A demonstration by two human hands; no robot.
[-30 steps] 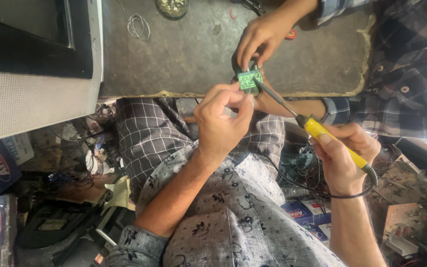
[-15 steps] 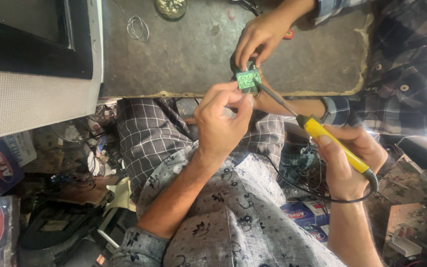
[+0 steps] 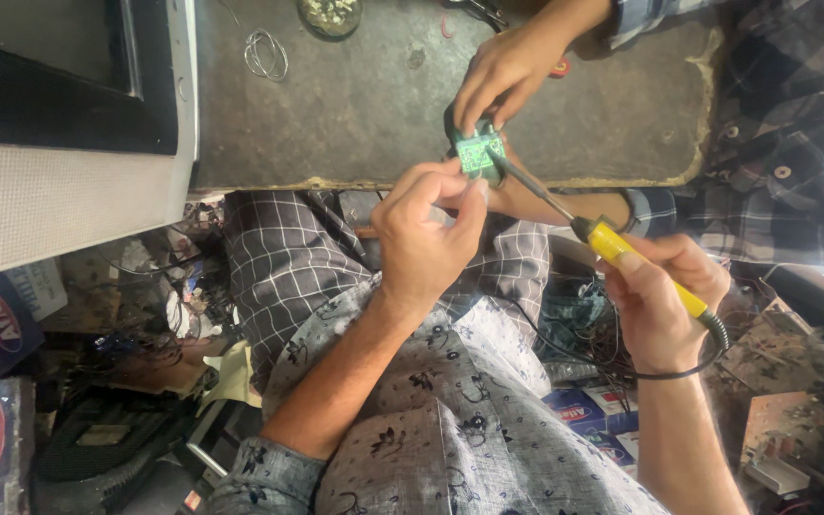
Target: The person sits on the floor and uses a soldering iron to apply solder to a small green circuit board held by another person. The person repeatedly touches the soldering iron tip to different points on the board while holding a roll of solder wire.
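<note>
A small green circuit board (image 3: 478,153) is held over the near edge of a grey worn table (image 3: 355,114). My left hand (image 3: 422,243) pinches at the board's near edge with thumb and fingers closed. My right hand (image 3: 660,296) grips the yellow handle of a soldering iron (image 3: 622,253). The iron's metal tip rests on the board. Another person's hand (image 3: 507,67) reaches in from the far side and holds the board from above.
A coil of thin wire (image 3: 264,52) and a small round dish (image 3: 329,11) lie on the table's far part. A dark framed panel (image 3: 59,86) stands at left. The other person's plaid sleeve (image 3: 784,143) fills the right. Boxes, cables and scrap boards crowd the floor below.
My right hand with the iron has sunk slightly lower and to the right while the tip stays on the board. My left hand and the other person's hand hold their places.
</note>
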